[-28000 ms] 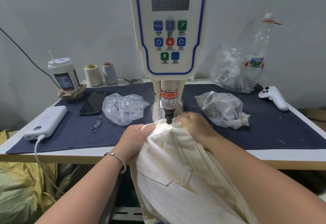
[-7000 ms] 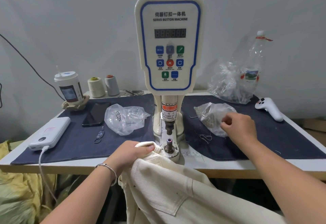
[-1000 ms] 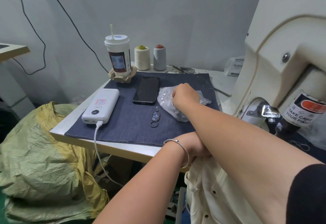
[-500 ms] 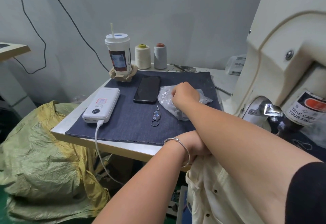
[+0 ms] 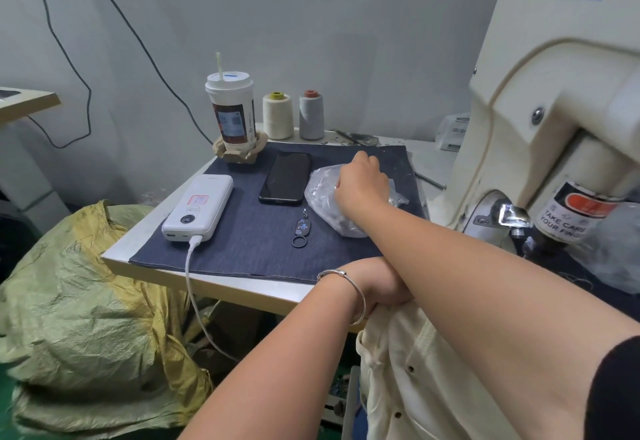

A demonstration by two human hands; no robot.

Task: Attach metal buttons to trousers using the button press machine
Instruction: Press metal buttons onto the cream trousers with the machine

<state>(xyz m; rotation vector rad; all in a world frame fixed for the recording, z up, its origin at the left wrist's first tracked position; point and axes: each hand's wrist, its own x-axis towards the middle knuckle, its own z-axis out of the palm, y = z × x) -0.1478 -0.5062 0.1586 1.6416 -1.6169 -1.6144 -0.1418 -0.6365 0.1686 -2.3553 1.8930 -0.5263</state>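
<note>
A clear plastic bag of small metal parts (image 5: 323, 197) lies on the dark denim mat (image 5: 242, 249). My right hand (image 5: 362, 183) reaches across to it, fingers curled down into the bag and hidden from view. Under my right forearm, my left hand (image 5: 381, 283) with a bracelet grips the cream trousers (image 5: 415, 370) at the table's front edge. The trousers hang down below the table. The cream button press machine (image 5: 554, 110) stands at the right, its press head with the warning label (image 5: 568, 217) just beyond my right arm.
On the mat lie a black phone (image 5: 285, 178), a white power bank (image 5: 199, 207) with a cable, and a key ring (image 5: 300, 231). A drink cup (image 5: 232, 117) and two thread spools (image 5: 277, 115) stand behind. A yellow-green sack (image 5: 86, 301) sits left of the table.
My right hand stays at the plastic bag and has shifted only slightly. My left hand keeps its hold on the trousers.
</note>
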